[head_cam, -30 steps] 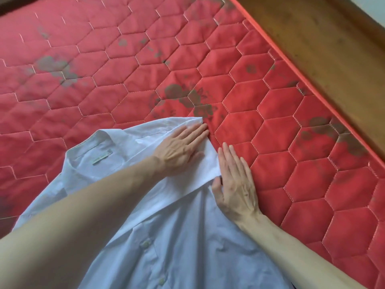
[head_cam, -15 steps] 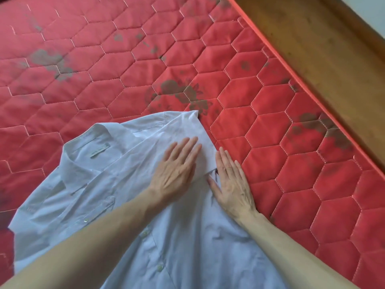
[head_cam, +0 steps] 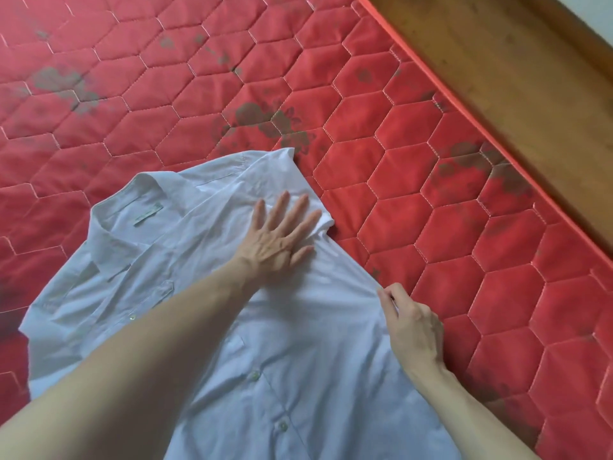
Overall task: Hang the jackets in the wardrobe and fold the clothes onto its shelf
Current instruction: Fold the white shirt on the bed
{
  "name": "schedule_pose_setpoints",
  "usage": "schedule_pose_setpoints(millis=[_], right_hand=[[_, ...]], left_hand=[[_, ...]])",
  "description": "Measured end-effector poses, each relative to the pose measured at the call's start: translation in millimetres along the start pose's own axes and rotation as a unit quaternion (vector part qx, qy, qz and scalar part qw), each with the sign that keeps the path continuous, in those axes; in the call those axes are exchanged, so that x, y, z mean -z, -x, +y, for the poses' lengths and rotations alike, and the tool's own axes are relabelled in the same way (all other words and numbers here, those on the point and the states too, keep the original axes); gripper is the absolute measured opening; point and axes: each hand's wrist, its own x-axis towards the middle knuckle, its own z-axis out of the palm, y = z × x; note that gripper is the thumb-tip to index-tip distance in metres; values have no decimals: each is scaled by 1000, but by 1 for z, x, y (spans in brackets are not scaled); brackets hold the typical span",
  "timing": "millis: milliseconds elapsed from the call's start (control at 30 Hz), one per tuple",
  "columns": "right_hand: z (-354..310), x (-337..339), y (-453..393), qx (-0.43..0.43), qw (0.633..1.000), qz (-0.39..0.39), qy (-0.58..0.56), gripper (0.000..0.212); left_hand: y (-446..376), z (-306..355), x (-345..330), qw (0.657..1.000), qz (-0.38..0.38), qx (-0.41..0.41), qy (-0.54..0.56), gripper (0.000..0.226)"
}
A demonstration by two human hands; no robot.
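Head view: a white shirt lies front up on a red quilted mattress, collar toward the far left, button placket running down toward the near edge of the frame. The left hand lies flat on the shirt's shoulder, fingers straight and spread, pressing down a sleeve that is folded in over the chest. The right hand is at the shirt's right side edge, fingers curled, thumb and forefinger pinching the cloth there; it appears to hold nothing else. The step in hand looks like the side fold. To do it well, the left hand should pin the sleeve so it cannot slide out, while the right lifts the side edge only slightly and carries it across toward the placket in one straight line parallel to the buttons, keeping the cloth taut enough to shed the wrinkles near the armpit. A soft, thin fabric like this will likely crease wherever it bunches, so smoothing from shoulder to hem after each fold is wise. The mattress gives a broad, slightly cushioned surface with hexagon stitching and dull grey-green blotches, possibly a faded print. Along the upper right, beyond its piped edge, runs a brown wooden surface, perhaps a bed frame or floor. No wardrobe or shelf shows here, so the shirt is not yet put away.
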Motion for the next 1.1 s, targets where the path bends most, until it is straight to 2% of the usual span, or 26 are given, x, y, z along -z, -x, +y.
schedule_pose_setpoints(millis=[100, 167, 233, 333, 500, 600, 700, 800, 933, 1100], right_hand=[[1, 5, 1, 19, 999, -11, -23, 32], [10, 12, 12, 34, 999, -15, -21, 32], [32, 16, 28, 47, 998, -30, 0, 36], [69, 25, 45, 10, 1000, -12, -18, 50], [86, 37, 65, 31, 998, -37, 34, 39], [101, 43, 79, 52, 991, -62, 107, 37], [101, 47, 81, 37, 987, -49, 148, 34], [100, 49, 86, 62, 984, -59, 157, 35], [115, 60, 94, 35, 983, -53, 171, 38], [119, 64, 91, 50, 983, -48, 170, 39]], left_hand=[[3, 14, 10, 1000, 12, 14, -8, 68], [7, 31, 15, 999, 34, -11, -19, 66], [11, 44, 11, 999, 11, -37, -14, 69], [12, 48, 3, 999, -28, -20, -37, 70], [10, 59, 14, 998, -43, 0, -46, 70], [28, 72, 14, 999, -24, 22, -28, 72], [51, 82, 4, 1000, -10, 10, -23, 73], [76, 91, -5, 1000, 17, 10, 3, 71], [108, 99, -27, 1000, 12, 5, 23, 69], [136, 107, -45, 999, 40, -7, 7, 70]])
